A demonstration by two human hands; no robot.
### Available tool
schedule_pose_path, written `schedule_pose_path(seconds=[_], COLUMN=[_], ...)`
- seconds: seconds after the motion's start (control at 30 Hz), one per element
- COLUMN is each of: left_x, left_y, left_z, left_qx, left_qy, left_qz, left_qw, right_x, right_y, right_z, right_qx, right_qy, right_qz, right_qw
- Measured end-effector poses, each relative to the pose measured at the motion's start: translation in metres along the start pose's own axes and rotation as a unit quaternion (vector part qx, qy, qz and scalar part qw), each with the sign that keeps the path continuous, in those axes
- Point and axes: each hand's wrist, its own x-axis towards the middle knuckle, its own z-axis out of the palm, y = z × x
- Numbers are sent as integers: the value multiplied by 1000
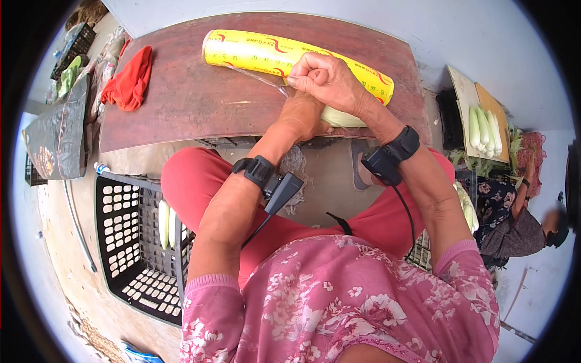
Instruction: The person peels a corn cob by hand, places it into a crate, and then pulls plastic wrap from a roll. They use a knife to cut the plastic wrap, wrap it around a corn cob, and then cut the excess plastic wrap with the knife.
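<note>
Sitting low, knees under bench (181,115) edge, so work lies within arm reach. Black crate (130,242) by left knee, pale cobs inside, kept close for grabbing. Left hand (301,118) pressed down on pale corn cob (339,117) at bench front, apparently pinning it; whether fingers close round it, cannot tell. Right hand (324,77) fisted, pinching clear film edge (260,77), film stretched taut from yellow cling-film roll (290,60) lying crosswise just behind cob. Red cloth (129,78) on far left of bench. Another person's sleeve (514,230) at right, near board of cobs (484,127).
</note>
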Motion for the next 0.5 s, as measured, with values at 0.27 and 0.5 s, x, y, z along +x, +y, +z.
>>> schedule_pose_path(seconds=[0.27, 0.5], left_x=[-3, -4], left_y=[7, 10], left_z=[-6, -9], left_qx=[-5, 15], left_qy=[20, -19], left_qz=[10, -9], left_qw=[1000, 1000], right_x=[-2, -4], right_y=[-7, -19], right_z=[0, 0], right_qx=[-15, 38], right_qy=[-8, -37], right_qz=[-28, 6], right_qw=[999, 999])
